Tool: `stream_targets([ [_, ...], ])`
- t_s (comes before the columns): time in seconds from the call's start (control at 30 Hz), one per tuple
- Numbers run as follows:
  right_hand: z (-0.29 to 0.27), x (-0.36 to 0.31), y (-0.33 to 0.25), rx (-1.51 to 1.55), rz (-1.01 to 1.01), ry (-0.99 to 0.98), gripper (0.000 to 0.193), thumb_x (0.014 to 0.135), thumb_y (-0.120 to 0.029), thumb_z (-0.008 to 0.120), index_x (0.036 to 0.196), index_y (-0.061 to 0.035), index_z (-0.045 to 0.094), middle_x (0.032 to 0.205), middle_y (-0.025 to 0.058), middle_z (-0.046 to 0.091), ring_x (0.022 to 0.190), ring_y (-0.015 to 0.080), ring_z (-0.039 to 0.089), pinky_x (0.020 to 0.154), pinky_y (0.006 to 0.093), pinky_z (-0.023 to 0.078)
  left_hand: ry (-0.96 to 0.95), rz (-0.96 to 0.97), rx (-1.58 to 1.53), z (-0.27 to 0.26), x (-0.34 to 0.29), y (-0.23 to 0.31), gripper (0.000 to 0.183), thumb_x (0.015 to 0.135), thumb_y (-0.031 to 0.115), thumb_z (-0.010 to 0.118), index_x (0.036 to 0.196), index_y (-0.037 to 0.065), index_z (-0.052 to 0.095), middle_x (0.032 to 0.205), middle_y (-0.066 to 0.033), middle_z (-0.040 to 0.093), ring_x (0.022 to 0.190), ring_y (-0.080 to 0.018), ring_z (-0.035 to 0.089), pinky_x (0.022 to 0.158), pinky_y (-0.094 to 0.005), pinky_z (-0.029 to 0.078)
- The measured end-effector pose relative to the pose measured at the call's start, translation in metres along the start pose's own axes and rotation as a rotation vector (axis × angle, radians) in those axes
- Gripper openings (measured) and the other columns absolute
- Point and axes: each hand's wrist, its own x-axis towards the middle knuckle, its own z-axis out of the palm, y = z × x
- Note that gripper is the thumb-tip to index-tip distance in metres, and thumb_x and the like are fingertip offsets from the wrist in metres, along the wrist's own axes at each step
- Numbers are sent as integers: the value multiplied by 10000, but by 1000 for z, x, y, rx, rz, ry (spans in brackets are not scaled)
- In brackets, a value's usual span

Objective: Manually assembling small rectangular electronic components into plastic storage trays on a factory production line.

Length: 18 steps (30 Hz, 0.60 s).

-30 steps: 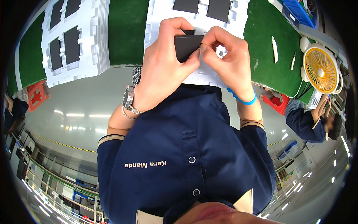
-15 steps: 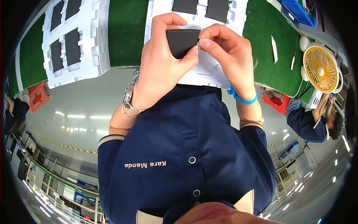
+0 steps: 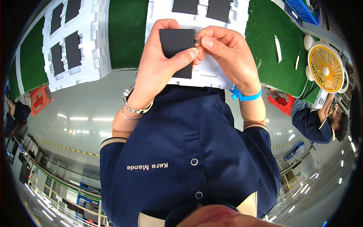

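Left hand (image 3: 159, 62) is wrapped around a flat black slab (image 3: 176, 42), with its thumb pressed on the front and its fingers bent around behind. Right hand (image 3: 228, 51) has its thumb and pointing finger squeezed together, pinching what looks like a tiny dark tab (image 3: 196, 42) at the slab's right edge; it is too small to be sure. Shiny silver bands (image 3: 128, 97) go around the left wrist, and a blue band (image 3: 249, 97) goes around the right one.

Below the slab is a white tray (image 3: 211, 73). Past the slab's far edge, two flat black pieces (image 3: 218, 10) sit in that tray. All of it is on a green counter (image 3: 126, 38).

Well to the left of the slab is a stack of white trays (image 3: 94, 56), and four dark pieces (image 3: 73, 51) lie in its top one. To the right of the slab, a white tube (image 3: 278, 48) and a thin stick tool (image 3: 297, 59) lie on the green. Farther right of the slab is a small fan (image 3: 326, 70) with a yellow front. Far off to the slab's right, past the fan, another person (image 3: 312, 123) wears dark blue.
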Motion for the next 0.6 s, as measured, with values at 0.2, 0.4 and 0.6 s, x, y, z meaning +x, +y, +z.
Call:
stream_targets([
  [0.2, -6, -1, -3, -143, -82, 41, 206, 980, -146, 559, 1017, 32, 655, 833, 44, 644, 765, 115, 589, 758, 262, 490, 34, 17, 29, -2, -2, -1, 396, 866, -19, 635, 1142, 16, 353, 903, -118, 657, 774, -165, 670, 721, -298, 559],
  [0.4, 3, -6, -6, -357, -253, 153, 188, 951, -113, 588, 1094, 1, 633, 815, 31, 632, 784, 106, 586, 791, 283, 482, 23, -28, 12, 4, -7, -1, 350, 900, 0, 587, 1161, 48, 358, 993, -139, 641, 800, -168, 681, 733, -297, 558],
  [0.6, 4, -24, -7, -797, -402, 152, 216, 832, -15, 642, 1044, -32, 679, 929, 83, 669, 826, 217, 635, 778, 329, 499, -8, -12, 475, 11, -22, -8, 377, 940, 187, 615, 1225, 28, 427, 1077, -162, 604, 1017, -263, 619, 877, -398, 492],
])
